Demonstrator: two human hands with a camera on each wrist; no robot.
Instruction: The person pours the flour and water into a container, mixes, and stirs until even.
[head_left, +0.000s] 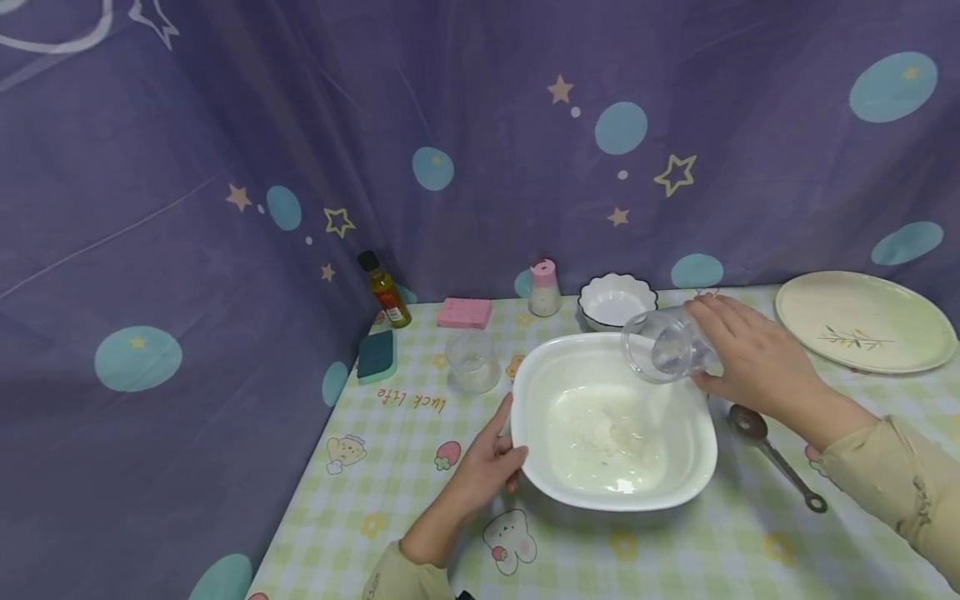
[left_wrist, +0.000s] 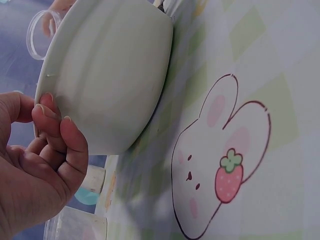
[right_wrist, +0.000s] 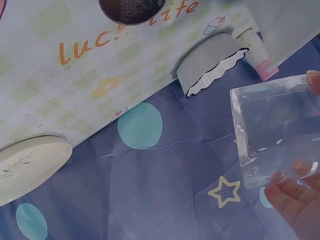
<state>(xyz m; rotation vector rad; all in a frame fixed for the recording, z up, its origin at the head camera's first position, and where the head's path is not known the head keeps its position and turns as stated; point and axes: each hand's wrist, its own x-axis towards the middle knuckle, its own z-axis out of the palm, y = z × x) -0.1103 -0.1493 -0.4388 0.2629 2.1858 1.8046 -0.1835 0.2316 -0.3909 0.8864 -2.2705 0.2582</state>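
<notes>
over the right far part of the basin (head_left: 682, 433), the right hand (head_left: 761, 358) grips a clear cup (head_left: 663, 354), tilted with its mouth toward the basin's inside; whether any liquid remains in it is hard to tell. the left hand (head_left: 483, 462) pinches the basin's left rim between thumb and curled fingers. the basin stands upright on the cloth (head_left: 330, 542), a pale, wet mix (head_left: 611, 433) with a lump at its middle lying in the bottom. the likeliest trouble, i'd judge, is a spill: a steeper, quicker tilt could splash the mix, and a cup drifting back toward the dish (head_left: 617, 304) just behind could drip outside the rim. the cup's smooth wall, if wet, could also slip in the fingers. the left hand holds one side only, so a hard pull or downward press there might slide or tip the basin. the right forearm reaches over the table near the spoon (head_left: 780, 461), and a low sleeve (head_left: 892, 479) could nudge it. the second cup (head_left: 474, 371), near the left fingertips, might be knocked by a careless outward swing.
</notes>
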